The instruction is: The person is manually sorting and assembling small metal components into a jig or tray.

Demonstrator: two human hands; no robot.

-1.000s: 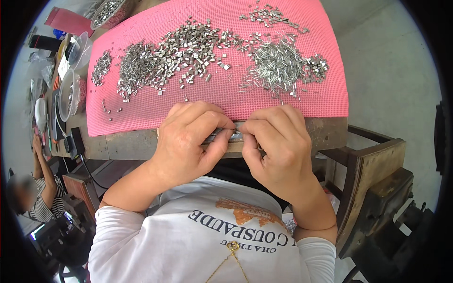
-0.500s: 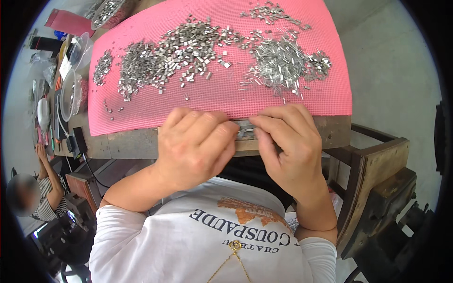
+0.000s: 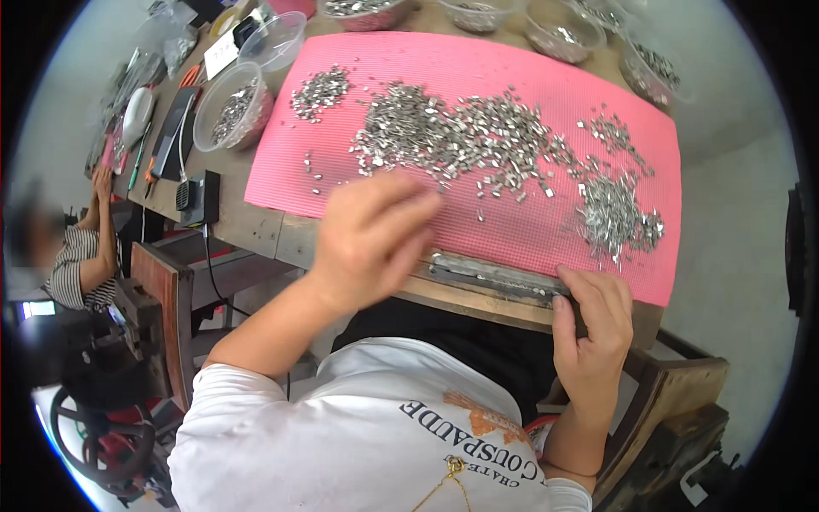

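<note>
A long, narrow grey metal bar (image 3: 495,277) lies along the near edge of the table, with small bright pieces on its top and side. Around its right end my right hand (image 3: 597,328) has closed, index finger on the far side and thumb on the near side. My left hand (image 3: 367,239) hovers left of the bar, at the near edge of a pink mesh mat (image 3: 281,183). Its fingers are curled but smeared by motion, so whatever they may hold is hidden. Small silvery metal blocks (image 3: 503,136) are heaped on the mat, and thin metal pins (image 3: 610,213) are piled at its right.
Clear plastic tubs (image 3: 203,119) of metal pieces stand left of and behind the mat. A black box (image 3: 200,198) with a cable sits at the table's left. Farther left, another person in a striped top (image 3: 72,264) works at the bench. A wooden stand (image 3: 682,384) is at the right.
My view has swung left, showing more tubs. My hands were close together over the bar; now they are apart, the left lifted away and blurred, the right at the bar's right end.
</note>
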